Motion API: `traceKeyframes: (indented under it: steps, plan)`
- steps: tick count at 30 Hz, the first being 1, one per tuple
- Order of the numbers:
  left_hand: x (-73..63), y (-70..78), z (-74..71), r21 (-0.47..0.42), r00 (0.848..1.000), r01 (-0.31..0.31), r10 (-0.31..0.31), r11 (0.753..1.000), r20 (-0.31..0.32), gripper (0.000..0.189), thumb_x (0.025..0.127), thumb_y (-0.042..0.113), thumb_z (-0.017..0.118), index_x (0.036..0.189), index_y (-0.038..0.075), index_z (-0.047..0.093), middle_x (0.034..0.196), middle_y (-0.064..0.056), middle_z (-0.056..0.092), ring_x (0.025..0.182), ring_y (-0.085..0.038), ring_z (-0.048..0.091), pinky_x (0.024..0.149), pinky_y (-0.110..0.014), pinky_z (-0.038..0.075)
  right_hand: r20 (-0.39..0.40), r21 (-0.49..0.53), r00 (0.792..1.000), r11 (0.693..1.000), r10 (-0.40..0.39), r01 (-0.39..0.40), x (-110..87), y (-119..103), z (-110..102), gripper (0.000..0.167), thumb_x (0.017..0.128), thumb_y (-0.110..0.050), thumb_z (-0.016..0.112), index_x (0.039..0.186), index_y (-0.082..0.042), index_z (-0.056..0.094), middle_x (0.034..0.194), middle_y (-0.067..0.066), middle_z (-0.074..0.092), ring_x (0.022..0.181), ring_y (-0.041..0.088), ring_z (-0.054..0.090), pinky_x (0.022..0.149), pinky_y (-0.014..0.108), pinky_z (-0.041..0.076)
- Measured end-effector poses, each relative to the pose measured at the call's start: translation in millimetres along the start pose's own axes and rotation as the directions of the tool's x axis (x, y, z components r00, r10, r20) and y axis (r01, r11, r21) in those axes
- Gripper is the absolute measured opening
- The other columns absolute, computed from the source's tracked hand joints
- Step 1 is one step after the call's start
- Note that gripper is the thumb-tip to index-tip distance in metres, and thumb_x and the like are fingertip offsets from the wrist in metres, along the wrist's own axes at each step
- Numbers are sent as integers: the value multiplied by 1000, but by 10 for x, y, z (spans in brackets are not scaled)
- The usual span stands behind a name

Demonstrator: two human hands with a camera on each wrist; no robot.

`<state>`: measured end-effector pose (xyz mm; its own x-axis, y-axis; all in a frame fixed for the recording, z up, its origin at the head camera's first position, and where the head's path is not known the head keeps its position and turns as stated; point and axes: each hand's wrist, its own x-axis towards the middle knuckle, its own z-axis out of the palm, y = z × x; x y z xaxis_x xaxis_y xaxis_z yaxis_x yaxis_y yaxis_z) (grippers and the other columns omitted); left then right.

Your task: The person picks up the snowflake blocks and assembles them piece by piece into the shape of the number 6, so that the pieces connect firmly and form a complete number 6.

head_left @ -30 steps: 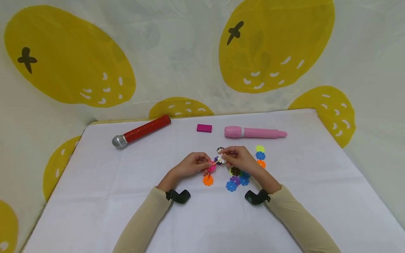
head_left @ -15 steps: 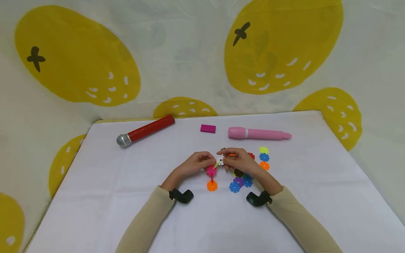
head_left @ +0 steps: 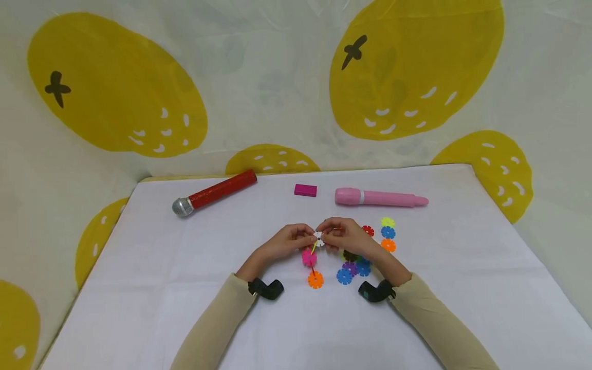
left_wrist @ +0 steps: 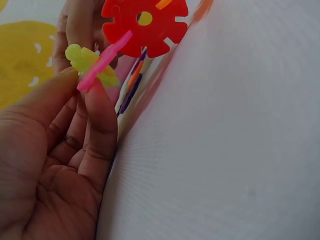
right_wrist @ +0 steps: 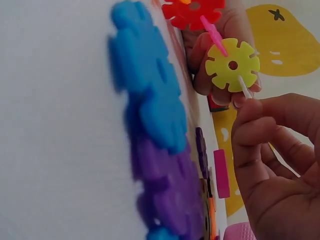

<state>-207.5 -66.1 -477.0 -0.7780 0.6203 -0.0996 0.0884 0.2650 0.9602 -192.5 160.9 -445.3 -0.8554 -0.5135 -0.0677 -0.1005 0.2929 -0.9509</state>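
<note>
A chain of slotted plastic snowflake discs hangs between my hands in the head view. From the top it runs through a white disc [head_left: 319,238], a yellow disc [right_wrist: 220,70], a pink disc [head_left: 309,258] and a red disc [left_wrist: 145,25] to an orange disc [head_left: 315,280]. My left hand [head_left: 291,241] pinches the yellow disc between thumb and fingertips. The white disc's edge is pinched by my right hand [head_left: 347,237]; in the right wrist view it meets the yellow disc's slot. Fingertips of both hands almost meet at the white disc.
Loose snowflake discs, among them a blue disc [head_left: 344,276] and a purple disc [right_wrist: 175,195], lie by my right wrist. Farther right sits another orange disc [head_left: 388,245]. Along the back are a red microphone [head_left: 222,190], a magenta block [head_left: 306,190] and a pink pen-shaped object [head_left: 381,198].
My hands have come closer together, and the left fingers have shifted from the pink disc up to the yellow one. The chain's lower discs now hang nearer to me. The head view shifted slightly.
</note>
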Motion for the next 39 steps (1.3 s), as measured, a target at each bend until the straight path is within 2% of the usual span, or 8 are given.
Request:
traceKeyframes:
  steps: [7,11,15,21,24,30,39]
  plan:
    - [3,10,10,41,1000,-6,6,999,-9,18,97,19,61,107,4,65,85,-1,62,78,-13,55,70,-21,45,-30,-94,999,995,-12,9,6,23,-60,20,97,-13,61,112,-1,67,99,14,65,70,23,57,61,23,51]
    - [6,-5,19,39,1000,-4,4,999,-12,18,97,18,61,106,3,65,84,0,62,77,-12,54,69,-20,45,-25,-174,1000,985,-17,12,-3,74,-93,19,94,-11,64,111,-2,68,103,12,65,79,21,56,69,23,52]
    - [2,-6,33,27,1000,5,-4,1000,-12,18,97,18,61,106,3,65,83,0,62,76,-12,54,68,-19,45,-1,-273,999,961,-35,33,-27,99,-95,25,88,-8,70,113,-3,68,95,7,64,81,19,55,72,23,50]
    - [1,-10,41,6,1000,6,-6,1000,-5,19,97,17,61,108,2,63,86,-2,63,76,-12,55,69,-18,46,6,-354,999,934,-54,52,-37,107,-74,33,85,-4,72,117,1,67,87,5,58,73,15,51,64,20,47]
    - [1,-8,38,-7,1000,10,-10,1000,-1,19,97,15,61,110,1,62,89,-3,65,77,-12,56,71,-18,47,3,-366,998,929,-64,61,-41,103,-71,32,84,-5,74,115,2,67,89,7,58,73,14,51,65,19,48]
    - [-8,2,19,-11,1000,8,-8,1000,-10,20,97,15,61,111,0,62,90,-4,65,78,-12,56,72,-18,48,-20,-326,999,945,-31,23,-8,81,-61,29,82,-6,77,107,-2,63,96,9,61,69,15,51,62,20,48]
    - [-9,7,9,-13,1000,4,-4,1000,-8,20,97,15,62,110,0,62,89,-3,64,76,-12,56,70,-18,47,-69,-263,998,964,3,-21,-8,90,-90,19,87,-8,72,103,-2,63,87,6,63,75,18,57,67,20,52]
